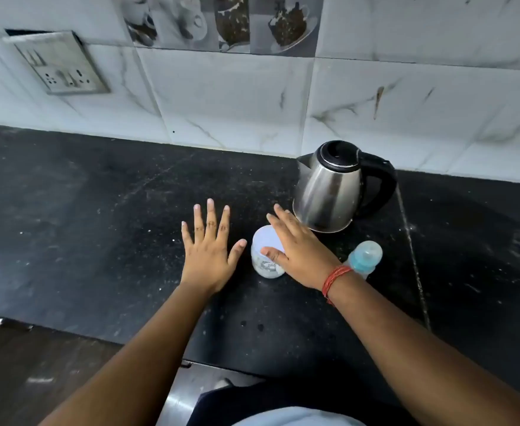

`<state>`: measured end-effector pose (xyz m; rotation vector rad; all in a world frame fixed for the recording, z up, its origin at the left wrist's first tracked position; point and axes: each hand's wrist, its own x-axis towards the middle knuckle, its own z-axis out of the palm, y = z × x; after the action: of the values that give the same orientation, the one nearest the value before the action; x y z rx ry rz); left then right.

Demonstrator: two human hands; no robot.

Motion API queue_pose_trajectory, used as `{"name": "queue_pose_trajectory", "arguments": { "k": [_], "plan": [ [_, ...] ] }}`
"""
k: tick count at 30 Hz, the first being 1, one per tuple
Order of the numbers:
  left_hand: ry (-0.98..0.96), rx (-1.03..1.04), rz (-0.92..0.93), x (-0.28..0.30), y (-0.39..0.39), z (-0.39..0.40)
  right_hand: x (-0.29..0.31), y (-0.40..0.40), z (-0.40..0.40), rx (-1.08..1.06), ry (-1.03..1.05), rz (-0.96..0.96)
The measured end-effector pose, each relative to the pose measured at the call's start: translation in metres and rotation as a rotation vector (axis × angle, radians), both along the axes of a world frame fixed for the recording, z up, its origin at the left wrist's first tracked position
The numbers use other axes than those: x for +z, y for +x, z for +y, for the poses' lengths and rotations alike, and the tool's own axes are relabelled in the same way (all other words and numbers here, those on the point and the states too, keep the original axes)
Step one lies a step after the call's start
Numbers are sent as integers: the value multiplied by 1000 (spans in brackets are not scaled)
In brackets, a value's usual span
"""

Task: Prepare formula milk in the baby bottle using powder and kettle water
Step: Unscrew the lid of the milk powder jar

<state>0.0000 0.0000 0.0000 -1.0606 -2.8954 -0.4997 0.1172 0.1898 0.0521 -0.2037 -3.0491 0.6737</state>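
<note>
A small clear jar with a white lid, holding white powder, stands on the black counter. My right hand lies flat over the jar's right side, fingers spread, thumb on its lid. My left hand hovers open just left of the jar, palm down, holding nothing. A baby bottle with a blue cap stands right of my right wrist, partly hidden by it. A steel kettle with a black lid and handle sits behind the jar, its spout to the left.
A tiled wall rises behind the counter, with a socket plate at upper left. The counter's front edge runs across the lower left above a dark floor. A seam in the counter runs down right of the kettle.
</note>
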Motion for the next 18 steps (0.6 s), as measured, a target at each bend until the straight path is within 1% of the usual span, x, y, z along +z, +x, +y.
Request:
{"name": "queue_pose_trajectory", "arguments": {
  "k": [2, 4, 8, 10, 14, 18],
  "plan": [
    [-22, 20, -22, -3, -2, -8, -3, -4, -3, 22, 5, -120],
    [-46, 21, -16, -11, -2, -17, -7, -6, -4, 34, 52, -165],
    [-56, -35, -50, -17, 0, -20, -9, -12, -3, 27, 155, -94],
    [-42, -88, -91, -18, 4, -18, -7, -15, 0, 9, 159, -64],
    [92, -198, -225, -16, 12, -6, -2, -16, 4, -54, 26, -26],
    [302, -212, -450, -2, 23, 14, 7, -17, -1, -218, -258, 10]
  ]
}}
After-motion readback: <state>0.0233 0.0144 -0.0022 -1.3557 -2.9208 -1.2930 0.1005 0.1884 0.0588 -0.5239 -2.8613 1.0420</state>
